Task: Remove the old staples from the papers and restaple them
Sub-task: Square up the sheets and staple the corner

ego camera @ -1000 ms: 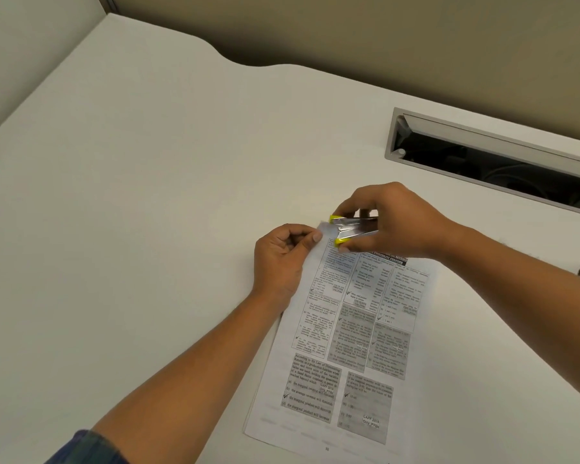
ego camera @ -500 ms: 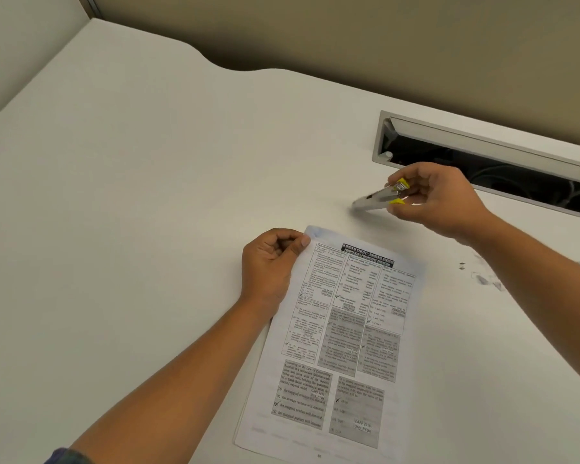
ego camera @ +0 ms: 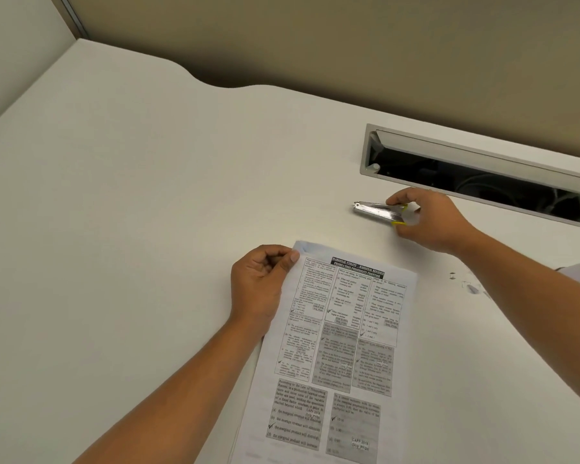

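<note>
Two hands: both were seen over the white desk (ego camera: 148, 212), the left hand (ego camera: 260, 286) at the papers, the right hand (ego camera: 426, 219) well apart from them, near the grey cable slot (ego camera: 482, 169).
Papers: the thin stack of white printed sheets with grey question boxes (ego camera: 335, 356) was lying flat on the desk, its top left corner by the left thumb.
Left grip: the fingers were curled narrow, and the corner was pinned under the thumb tip.
Right grip: the silver metal staple remover with yellow finger tabs (ego camera: 380, 211) was pinched at its tabbed end, its hinge end pointing left, low over the desk; contact with the desk could not be told.
Loose bits: small specks, judged to be pulled staples (ego camera: 452, 275), were seen right of the papers.
Paper handling: the sheets were judged light, limp and easily torn or slid out of register, best held flat close to the corner.
Remover handling: it was judged light, stiff and smooth, best taken by the yellow tabs.
</note>
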Available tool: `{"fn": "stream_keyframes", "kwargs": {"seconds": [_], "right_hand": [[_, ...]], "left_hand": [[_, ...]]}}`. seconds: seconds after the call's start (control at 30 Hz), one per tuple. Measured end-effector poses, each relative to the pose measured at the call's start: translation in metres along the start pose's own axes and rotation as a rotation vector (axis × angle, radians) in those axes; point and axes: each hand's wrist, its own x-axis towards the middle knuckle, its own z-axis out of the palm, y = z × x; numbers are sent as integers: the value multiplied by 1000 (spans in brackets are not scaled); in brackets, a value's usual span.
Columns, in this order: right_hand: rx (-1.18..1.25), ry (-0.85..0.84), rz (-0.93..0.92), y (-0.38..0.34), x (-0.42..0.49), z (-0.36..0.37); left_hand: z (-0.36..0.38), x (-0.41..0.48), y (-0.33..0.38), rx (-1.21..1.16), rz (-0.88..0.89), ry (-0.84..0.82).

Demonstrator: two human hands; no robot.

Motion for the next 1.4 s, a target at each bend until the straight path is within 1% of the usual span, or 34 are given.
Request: {"fn": "stream_keyframes", "kwargs": {"seconds": [0.17, 0.23, 0.33, 0.37, 0.43, 0.5, 0.63, 0.7, 0.73, 0.8, 0.83, 0.87, 0.93, 1.03, 1.17, 1.27, 1.4], "right_hand": [[-15, 31, -4, 2, -3, 2], [20, 124, -6, -1, -13, 0], [153, 351, 63, -23, -48, 0], [222, 403, 87, -34, -64, 3], [339, 449, 125, -57, -98, 13], [451, 431, 182, -79, -130, 21], [851, 288, 372, -119, -179, 19], [985, 191, 422, -138, -200, 8], [1047, 153, 435, -147, -211, 2], [1158, 96, 410, -165, -230, -14], [1201, 64, 389, -174, -239, -23], [1236, 36, 364, -181, -250, -31], [1288, -3, 291, -194, -268, -42], [1321, 16, 180, -202, -289, -49], [1302, 68, 83, -203, -304, -49], [1291, 76, 30, -201, -312, -47], [1320, 40, -5, -201, -319, -47]], "left_hand": [[0, 0, 0, 7, -6, 15], [1, -2, 1, 8, -13, 15], [1, -5, 3, 30, -20, -9], [1, -6, 5, 47, -28, -28], [1, -11, 7, 91, -31, -74], [1, -20, 13, 148, 18, -127], [6, -47, 35, 255, 179, -197], [9, -63, 53, 340, 345, -221], [9, -73, 63, 387, 482, -238], [6, -95, 83, 495, 828, -279], [4, -105, 92, 549, 970, -304], [2, -117, 100, 586, 1073, -321], [-2, -138, 115, 606, 1214, -322], [-4, -162, 130, 624, 1403, -316], [-9, -179, 139, 616, 1514, -284], [-14, -188, 141, 636, 1552, -261], [-18, -195, 144, 633, 1562, -243]]}}
